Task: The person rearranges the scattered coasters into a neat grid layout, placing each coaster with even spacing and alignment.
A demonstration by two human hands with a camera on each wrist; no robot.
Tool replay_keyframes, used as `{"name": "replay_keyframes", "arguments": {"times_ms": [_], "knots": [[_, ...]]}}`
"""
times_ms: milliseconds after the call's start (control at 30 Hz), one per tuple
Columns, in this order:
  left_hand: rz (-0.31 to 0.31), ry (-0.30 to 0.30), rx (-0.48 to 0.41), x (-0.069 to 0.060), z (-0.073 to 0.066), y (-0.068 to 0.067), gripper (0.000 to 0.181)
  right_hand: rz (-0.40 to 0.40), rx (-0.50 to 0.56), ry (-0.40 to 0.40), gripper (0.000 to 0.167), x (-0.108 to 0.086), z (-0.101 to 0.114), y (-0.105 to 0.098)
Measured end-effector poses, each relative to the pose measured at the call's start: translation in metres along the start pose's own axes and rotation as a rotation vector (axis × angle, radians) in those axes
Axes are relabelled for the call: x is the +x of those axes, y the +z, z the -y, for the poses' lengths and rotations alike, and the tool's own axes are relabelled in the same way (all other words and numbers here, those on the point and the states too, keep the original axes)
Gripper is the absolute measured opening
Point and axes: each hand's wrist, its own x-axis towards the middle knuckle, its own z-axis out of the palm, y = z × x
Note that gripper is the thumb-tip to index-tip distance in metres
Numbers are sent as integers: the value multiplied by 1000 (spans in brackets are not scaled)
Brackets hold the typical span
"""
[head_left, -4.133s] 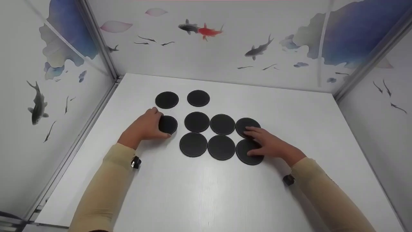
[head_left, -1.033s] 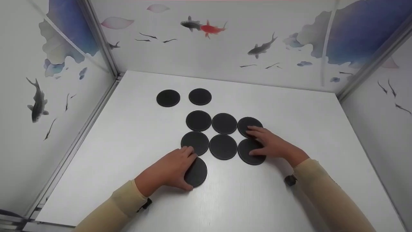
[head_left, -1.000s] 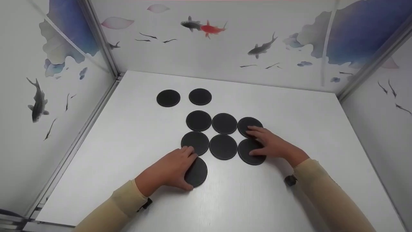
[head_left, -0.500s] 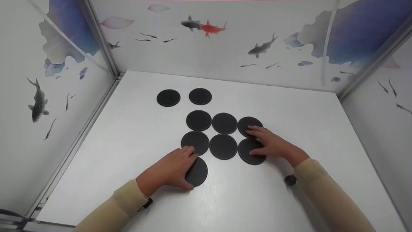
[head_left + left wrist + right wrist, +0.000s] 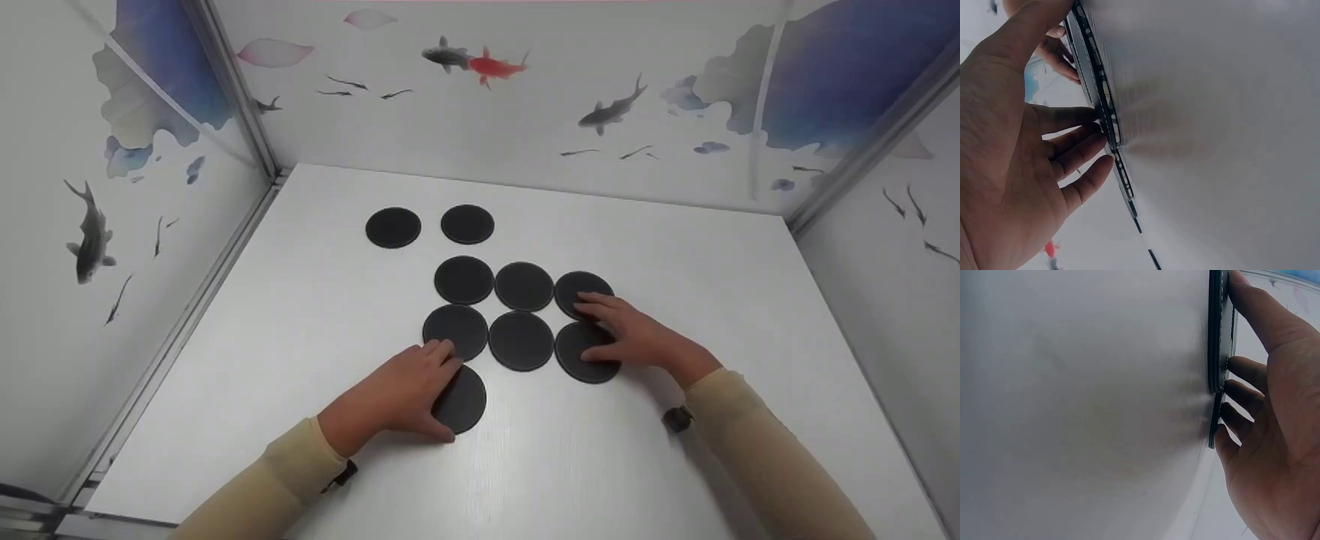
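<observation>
Black round coasters with stitched rims lie flat on the white table. At the near end of the group, my left hand [image 5: 394, 394] holds a coaster [image 5: 465, 401] at its left side, thumb on the near rim. Its fingertips reach the far rim, beside the coaster [image 5: 454, 330] just beyond. In the left wrist view, my left hand's fingers [image 5: 1081, 154] meet the coaster edges. My right hand [image 5: 637, 334] rests spread over two coasters on the right: fingertips on the farther coaster [image 5: 574, 283], thumb on the nearer coaster [image 5: 574, 367].
Two middle coasters, one far [image 5: 523, 286] and one near [image 5: 520, 341], and a left coaster [image 5: 463, 280] complete the touching rows. Two separate coasters, left [image 5: 393, 227] and right [image 5: 467, 223], lie farther back. Fish-printed panels, including the back panel [image 5: 525, 142], enclose the table [image 5: 675, 240].
My left hand has brought a coaster from the left side to the near end of the left column. Over the last second it shifts slightly right. My right hand stays in place.
</observation>
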Motion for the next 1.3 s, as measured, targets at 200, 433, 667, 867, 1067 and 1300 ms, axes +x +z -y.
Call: {"name": "replay_keyframes", "arguments": {"times_ms": [200,433,667,867,1067,1300], "knots": [[-5,0,-4,1,0,-3,101,5,-18,11,91,1,1,-1],[3,-3,-14,2,0,-4,100,6,-32,18,92,1,0,-2],[19,-12,-43,3,0,-7,101,4,-26,13,92,2,0,-3],[32,-21,-108,3,3,-13,103,14,-19,18,93,3,-3,-2],[7,-41,-290,11,27,-26,88,12,-19,11,94,3,-4,-1],[-107,-108,-477,25,86,-32,59,14,-11,11,94,3,-4,1]]}}
